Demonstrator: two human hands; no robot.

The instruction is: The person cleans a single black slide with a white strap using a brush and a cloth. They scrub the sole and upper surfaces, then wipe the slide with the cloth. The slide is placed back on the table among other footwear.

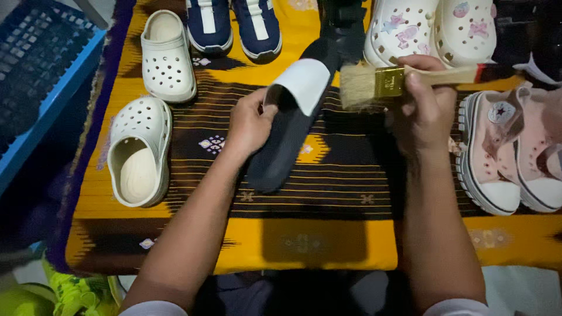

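Note:
My left hand (249, 122) grips a dark slide sandal (281, 152) with a white strap, holding it tilted above the patterned cloth. My right hand (422, 105) holds a wooden-handled paintbrush (374, 85) with pale bristles and a brass band. The bristles point left, just beside the sandal's white strap. Whether the bristles touch the strap I cannot tell.
An orange and dark woven cloth (316, 240) covers the table. On it lie two white clogs (140, 149) at left, navy sneakers (234, 23) at top, white decorated clogs (433, 29) at top right, pink sneakers (509, 152) at right. A blue crate (35, 76) stands at far left.

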